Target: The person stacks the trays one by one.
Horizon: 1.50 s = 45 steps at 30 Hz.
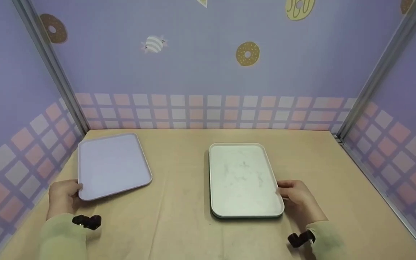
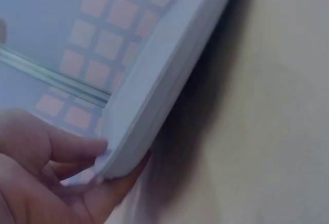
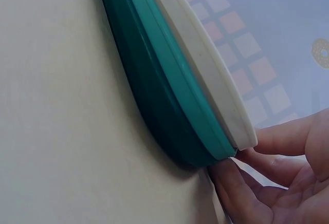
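Observation:
My left hand (image 1: 62,191) pinches the near left corner of a lavender tray (image 1: 112,166), thumb on top and fingers beneath. In the left wrist view the tray (image 2: 154,90) is tilted, with a dark shadow between its underside and the table. On the right, a white tray (image 1: 244,177) with faint grey marks lies on top of a stack. My right hand (image 1: 298,195) grips its right edge, thumb at the white rim (image 3: 216,75) and fingers lower down. Beneath the white tray, the right wrist view shows a teal layer (image 3: 169,75) and a dark green layer (image 3: 139,85).
A beige cloth (image 1: 179,202) covers the table, faintly creased between the trays. Lavender walls (image 1: 200,68) with printed sweets and a checked band enclose the back and both sides. Metal posts (image 1: 54,68) stand at the rear corners. Dark wrist cameras (image 1: 87,221) sit on both sleeves.

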Motion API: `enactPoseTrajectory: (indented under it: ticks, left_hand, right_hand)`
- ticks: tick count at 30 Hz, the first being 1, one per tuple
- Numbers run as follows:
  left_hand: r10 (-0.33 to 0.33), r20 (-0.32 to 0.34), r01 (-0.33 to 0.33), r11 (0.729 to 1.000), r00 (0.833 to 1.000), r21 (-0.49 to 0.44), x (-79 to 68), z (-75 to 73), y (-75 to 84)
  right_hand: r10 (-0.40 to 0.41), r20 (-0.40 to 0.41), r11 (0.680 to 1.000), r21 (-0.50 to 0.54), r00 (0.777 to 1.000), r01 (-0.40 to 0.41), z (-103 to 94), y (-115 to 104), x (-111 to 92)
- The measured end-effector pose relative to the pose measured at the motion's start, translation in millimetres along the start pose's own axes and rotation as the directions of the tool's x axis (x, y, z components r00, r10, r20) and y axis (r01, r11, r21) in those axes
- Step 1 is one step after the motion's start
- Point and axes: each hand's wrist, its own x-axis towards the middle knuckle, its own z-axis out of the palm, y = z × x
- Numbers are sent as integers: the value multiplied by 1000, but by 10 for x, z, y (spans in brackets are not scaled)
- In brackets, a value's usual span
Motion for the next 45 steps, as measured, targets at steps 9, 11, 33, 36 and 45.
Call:
enactPoseTrajectory:
  ticks: [9,11,33,36,45]
  left_hand:
    - [-75,208,151,913,975,-380,-18,-86,-52]
    - [-77,211,160,897,974,-411,-7,-79,-72]
    - [-34,167,98,915,985,-391,-67,204,11]
    - [-19,164,84,913,986,-400,-100,277,34]
    - [39,198,53,898,979,-436,-221,574,136]
  right_hand:
    - [-7,-18,999,-37,1000,6,-3,-1,9]
    - [-16,-18,999,-35,1000,16,3,1,9]
    - [-22,12,999,23,1000,22,5,19,2]
    - [-23,15,1000,3,1000,23,-4,9,2]
    - [-9,-1,999,-45,1000,9,3,1,10]
